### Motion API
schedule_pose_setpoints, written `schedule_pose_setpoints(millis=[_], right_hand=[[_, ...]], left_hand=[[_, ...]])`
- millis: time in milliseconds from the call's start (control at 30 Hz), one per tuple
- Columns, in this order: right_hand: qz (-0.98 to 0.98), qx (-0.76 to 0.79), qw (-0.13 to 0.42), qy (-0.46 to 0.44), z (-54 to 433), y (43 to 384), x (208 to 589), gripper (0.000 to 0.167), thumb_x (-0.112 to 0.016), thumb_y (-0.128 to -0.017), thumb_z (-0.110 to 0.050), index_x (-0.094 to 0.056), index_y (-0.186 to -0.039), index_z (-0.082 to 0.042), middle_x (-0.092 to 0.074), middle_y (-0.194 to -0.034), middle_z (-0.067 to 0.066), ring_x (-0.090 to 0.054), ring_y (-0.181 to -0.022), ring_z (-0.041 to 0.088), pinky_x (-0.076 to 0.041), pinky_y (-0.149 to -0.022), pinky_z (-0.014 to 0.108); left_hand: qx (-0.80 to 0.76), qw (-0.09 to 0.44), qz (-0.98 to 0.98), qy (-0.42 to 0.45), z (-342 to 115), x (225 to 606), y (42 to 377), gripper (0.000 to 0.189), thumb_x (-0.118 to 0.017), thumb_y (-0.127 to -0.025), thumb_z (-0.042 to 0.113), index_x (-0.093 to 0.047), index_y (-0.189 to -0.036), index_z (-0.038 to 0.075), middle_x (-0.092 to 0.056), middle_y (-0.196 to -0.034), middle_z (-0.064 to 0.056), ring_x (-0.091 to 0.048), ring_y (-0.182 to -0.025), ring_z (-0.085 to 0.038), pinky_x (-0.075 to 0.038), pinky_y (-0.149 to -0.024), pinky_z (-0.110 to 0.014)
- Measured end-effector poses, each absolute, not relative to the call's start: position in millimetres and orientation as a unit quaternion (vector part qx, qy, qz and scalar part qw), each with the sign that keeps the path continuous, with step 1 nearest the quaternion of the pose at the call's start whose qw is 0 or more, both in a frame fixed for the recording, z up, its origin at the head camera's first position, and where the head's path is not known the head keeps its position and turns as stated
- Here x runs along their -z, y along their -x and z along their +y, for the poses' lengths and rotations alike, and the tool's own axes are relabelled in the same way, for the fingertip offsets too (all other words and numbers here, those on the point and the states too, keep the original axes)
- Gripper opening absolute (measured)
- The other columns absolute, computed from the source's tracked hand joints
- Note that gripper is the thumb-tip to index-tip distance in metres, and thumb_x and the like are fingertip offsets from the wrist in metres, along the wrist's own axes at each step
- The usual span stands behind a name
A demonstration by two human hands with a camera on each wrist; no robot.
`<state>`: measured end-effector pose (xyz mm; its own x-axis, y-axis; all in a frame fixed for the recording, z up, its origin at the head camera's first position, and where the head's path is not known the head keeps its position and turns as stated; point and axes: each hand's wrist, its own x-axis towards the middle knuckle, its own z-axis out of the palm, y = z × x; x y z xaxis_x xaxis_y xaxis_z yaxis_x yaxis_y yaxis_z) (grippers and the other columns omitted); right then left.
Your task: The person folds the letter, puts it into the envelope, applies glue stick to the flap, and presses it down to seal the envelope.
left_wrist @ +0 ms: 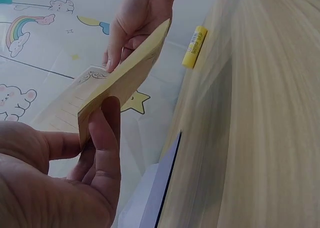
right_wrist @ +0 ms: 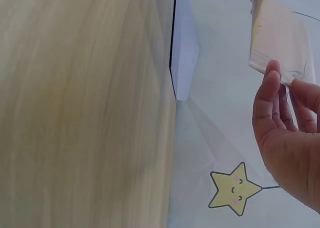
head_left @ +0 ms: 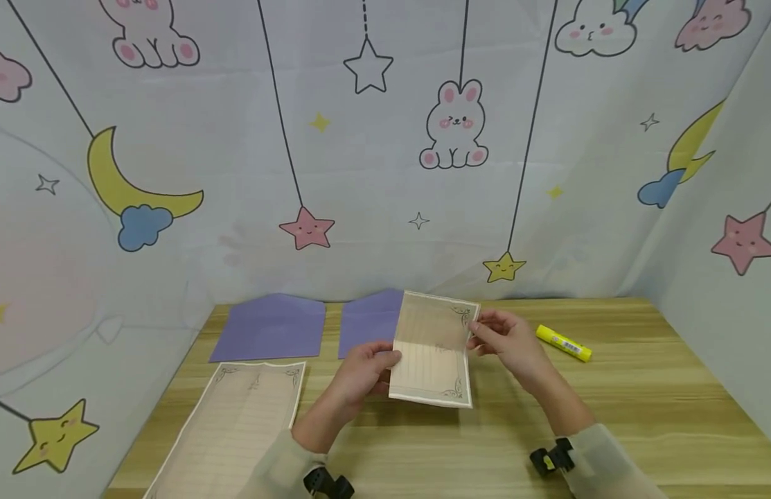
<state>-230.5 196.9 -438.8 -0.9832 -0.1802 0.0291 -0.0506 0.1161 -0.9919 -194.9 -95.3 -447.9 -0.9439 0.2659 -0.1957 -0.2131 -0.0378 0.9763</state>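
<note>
A sheet of lined, ornate-bordered letter paper (head_left: pixel 431 367) is held up above the table between both hands, with a crease across its middle. My left hand (head_left: pixel 363 374) pinches its left edge, thumb in front and fingers behind, as the left wrist view also shows. On the opposite edge, my right hand (head_left: pixel 510 343) pinches the paper near the upper right corner; in the right wrist view, thumb and fingertips (right_wrist: pixel 272 78) meet at the paper's edge. Behind the raised sheet, a purple envelope (head_left: pixel 366 326) is partly hidden.
Another purple envelope (head_left: pixel 269 329) lies at the back left of the wooden table (head_left: pixel 641 402). In front of it is a second letter sheet (head_left: pixel 235 416), flat, partly covered by the left sleeve. A yellow glue stick (head_left: pixel 564 343) lies right of the right hand. A patterned curtain (head_left: pixel 373 159) rises behind.
</note>
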Motion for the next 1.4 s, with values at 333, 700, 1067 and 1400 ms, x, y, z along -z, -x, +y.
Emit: schedule_pose_setpoints(millis=[333,700,1067,1400], right_hand=[[0.784,0.575,-0.004,0.234,203.2,221.7,442.1,0.009,-0.071,-0.102,-0.004,-0.076,-0.11,-0.002,-0.078,-0.107,0.013,-0.076,-0.101,0.032,-0.063,-0.087,0.042],[0.816,0.324,-0.215,0.427,192.1,218.2,444.2,0.026,-0.083,-0.084,0.008,-0.081,-0.099,-0.013,-0.077,-0.109,0.004,-0.075,-0.102,0.026,-0.061,-0.084,0.028],[0.834,0.254,-0.21,0.443,190.0,213.2,442.9,0.027,-0.086,-0.081,0.009,-0.081,-0.103,-0.006,-0.074,-0.112,0.005,-0.074,-0.105,0.028,-0.063,-0.083,0.037],[0.841,0.245,-0.3,0.377,178.4,202.9,424.5,0.037,-0.089,-0.085,-0.005,-0.076,-0.119,-0.007,-0.074,-0.108,0.001,-0.067,-0.098,0.02,-0.058,-0.083,0.043]], left_hand=[[-0.751,0.167,0.639,0.011,-97.3,445.6,201.2,0.047,-0.051,-0.11,0.012,-0.044,-0.152,-0.009,-0.063,-0.099,-0.004,-0.062,-0.079,-0.012,-0.054,-0.066,-0.026],[-0.778,0.156,0.609,-0.002,-101.4,443.8,204.2,0.046,-0.046,-0.114,0.027,-0.055,-0.144,-0.008,-0.073,-0.117,-0.013,-0.072,-0.096,-0.02,-0.06,-0.077,-0.036],[-0.746,0.097,0.659,-0.001,-98.7,442.2,200.8,0.042,-0.057,-0.109,0.012,-0.054,-0.142,-0.013,-0.072,-0.117,-0.018,-0.071,-0.093,-0.018,-0.06,-0.073,-0.029],[-0.606,-0.053,0.783,-0.127,-89.1,424.3,182.0,0.021,-0.066,-0.107,0.015,-0.073,-0.12,0.001,-0.078,-0.1,-0.009,-0.065,-0.08,-0.017,-0.052,-0.068,-0.026]])
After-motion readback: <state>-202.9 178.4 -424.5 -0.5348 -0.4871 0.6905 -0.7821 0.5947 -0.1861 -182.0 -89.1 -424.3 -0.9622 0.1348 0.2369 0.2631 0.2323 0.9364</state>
